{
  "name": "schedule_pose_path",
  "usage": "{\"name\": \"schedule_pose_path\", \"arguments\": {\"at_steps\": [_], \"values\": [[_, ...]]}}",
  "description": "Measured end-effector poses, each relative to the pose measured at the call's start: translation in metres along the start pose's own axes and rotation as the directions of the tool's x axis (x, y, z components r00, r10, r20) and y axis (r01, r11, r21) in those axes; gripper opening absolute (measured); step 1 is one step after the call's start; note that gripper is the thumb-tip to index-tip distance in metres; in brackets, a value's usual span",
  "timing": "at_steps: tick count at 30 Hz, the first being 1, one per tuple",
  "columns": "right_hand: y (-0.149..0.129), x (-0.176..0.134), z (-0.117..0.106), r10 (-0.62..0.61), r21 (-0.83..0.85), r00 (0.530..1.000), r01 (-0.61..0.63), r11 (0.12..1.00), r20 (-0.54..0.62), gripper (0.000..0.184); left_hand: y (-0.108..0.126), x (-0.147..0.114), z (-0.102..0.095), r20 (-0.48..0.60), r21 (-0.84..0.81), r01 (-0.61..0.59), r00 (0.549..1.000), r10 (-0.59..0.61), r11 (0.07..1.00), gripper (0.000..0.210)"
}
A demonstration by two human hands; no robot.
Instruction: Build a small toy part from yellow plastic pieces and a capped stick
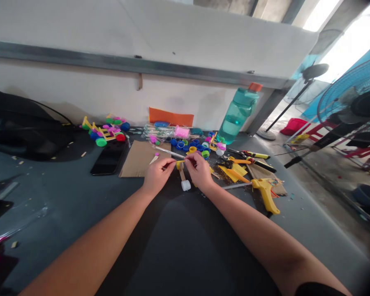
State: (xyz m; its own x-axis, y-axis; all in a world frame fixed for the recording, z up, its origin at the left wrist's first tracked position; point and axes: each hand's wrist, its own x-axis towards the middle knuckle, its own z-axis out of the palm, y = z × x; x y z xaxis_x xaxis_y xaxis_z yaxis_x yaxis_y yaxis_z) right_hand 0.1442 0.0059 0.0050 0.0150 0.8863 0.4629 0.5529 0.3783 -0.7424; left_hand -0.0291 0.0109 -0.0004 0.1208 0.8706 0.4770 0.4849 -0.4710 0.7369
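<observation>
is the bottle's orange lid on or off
On: the orange lid sits atop the teal bottle.

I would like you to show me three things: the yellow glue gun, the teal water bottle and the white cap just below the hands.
Yellow glue gun (266, 195), head view: upper part of its handle.
Teal water bottle (237, 114), head view: middle of its body.
White cap (186, 186), head view: its middle.

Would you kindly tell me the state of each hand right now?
Left hand: closed, pinching the small yellow piece.
Right hand: closed, pinching the same piece.
</observation>
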Motion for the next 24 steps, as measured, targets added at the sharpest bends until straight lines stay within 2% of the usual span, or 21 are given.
{"name": "schedule_pose_path", "arguments": {"at_steps": [10,19,24], "values": [[0.0007,-0.0008,-0.0012,0.037,0.045,0.999,-0.037,0.998,-0.006,0.016,0.0066,-0.0011,-0.0022,-0.023,-0.049,0.023,0.999,-0.024,0.999,0.022],[0.0007,-0.0018,-0.0025,0.063,0.013,0.998,-0.063,0.998,-0.029,0.011,0.0058,-0.0011,-0.0034,-0.082,0.031,0.04,0.996,-0.037,0.999,0.018],[-0.0013,-0.0016,-0.0025,0.06,0.037,0.998,-0.059,0.998,-0.009,0.011,0.0074,-0.0011,-0.0033,-0.061,0.026,0.043,0.997,-0.042,0.999,0.02]]}}
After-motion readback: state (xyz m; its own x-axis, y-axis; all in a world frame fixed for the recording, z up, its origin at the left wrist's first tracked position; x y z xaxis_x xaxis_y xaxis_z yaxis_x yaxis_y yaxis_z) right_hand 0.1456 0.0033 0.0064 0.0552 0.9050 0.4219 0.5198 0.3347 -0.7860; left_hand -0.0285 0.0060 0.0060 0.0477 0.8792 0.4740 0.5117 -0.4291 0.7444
